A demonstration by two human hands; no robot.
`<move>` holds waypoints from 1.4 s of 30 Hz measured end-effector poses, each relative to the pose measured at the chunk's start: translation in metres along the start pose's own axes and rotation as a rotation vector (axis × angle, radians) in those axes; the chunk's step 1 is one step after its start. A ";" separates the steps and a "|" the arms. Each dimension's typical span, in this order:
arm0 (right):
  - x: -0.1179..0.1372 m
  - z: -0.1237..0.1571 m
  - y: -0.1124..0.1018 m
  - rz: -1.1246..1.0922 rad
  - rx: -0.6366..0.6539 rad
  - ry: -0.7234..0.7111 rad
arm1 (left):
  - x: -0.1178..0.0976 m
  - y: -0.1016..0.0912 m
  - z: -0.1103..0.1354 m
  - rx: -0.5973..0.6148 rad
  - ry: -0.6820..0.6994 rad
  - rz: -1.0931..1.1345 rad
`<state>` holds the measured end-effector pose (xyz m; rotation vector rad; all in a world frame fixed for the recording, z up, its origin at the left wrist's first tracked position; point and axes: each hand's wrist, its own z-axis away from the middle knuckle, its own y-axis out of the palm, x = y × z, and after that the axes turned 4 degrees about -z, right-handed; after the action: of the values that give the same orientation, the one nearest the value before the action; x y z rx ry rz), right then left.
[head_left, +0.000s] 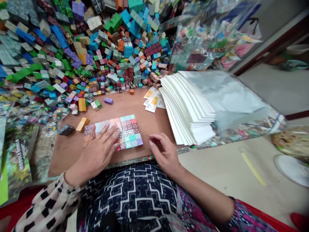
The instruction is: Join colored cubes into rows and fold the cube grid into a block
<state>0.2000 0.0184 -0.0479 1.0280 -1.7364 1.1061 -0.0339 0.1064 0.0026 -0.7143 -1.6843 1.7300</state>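
Note:
On a brown board [135,106] across my lap lies a flat rectangle of small patterned blocks [129,130], pink, teal and dark red. My left hand [98,153] rests flat on the rectangle's left part with its fingers spread. My right hand [164,153] lies on the board just right of the rectangle, its fingers loosely curled, and nothing shows in it. Loose single blocks sit near the rectangle: a yellow one [82,123], a dark one [65,129] and a purple one [108,101].
A huge heap of coloured blocks [79,48] fills the far left and middle. A fanned stack of white sheets [188,109] lies to the right, with clear plastic bags [224,93] over it. Small yellow-printed cards [152,98] lie beside the stack. A printed box [16,158] sits at left.

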 end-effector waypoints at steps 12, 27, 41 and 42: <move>-0.016 0.017 -0.009 0.084 0.138 -0.146 | -0.036 0.002 -0.027 0.037 0.042 -0.086; -0.019 0.021 -0.014 0.430 0.274 -0.235 | -0.043 0.001 -0.031 0.065 0.089 -0.217; -0.023 0.016 -0.020 0.463 0.282 -0.258 | -0.047 -0.005 -0.034 0.111 0.083 -0.228; -0.023 0.017 -0.020 0.450 0.281 -0.252 | -0.048 -0.005 -0.034 0.117 0.081 -0.225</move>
<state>0.2231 0.0018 -0.0682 1.0011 -2.1245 1.5939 0.0236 0.0937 0.0046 -0.5135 -1.5312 1.6049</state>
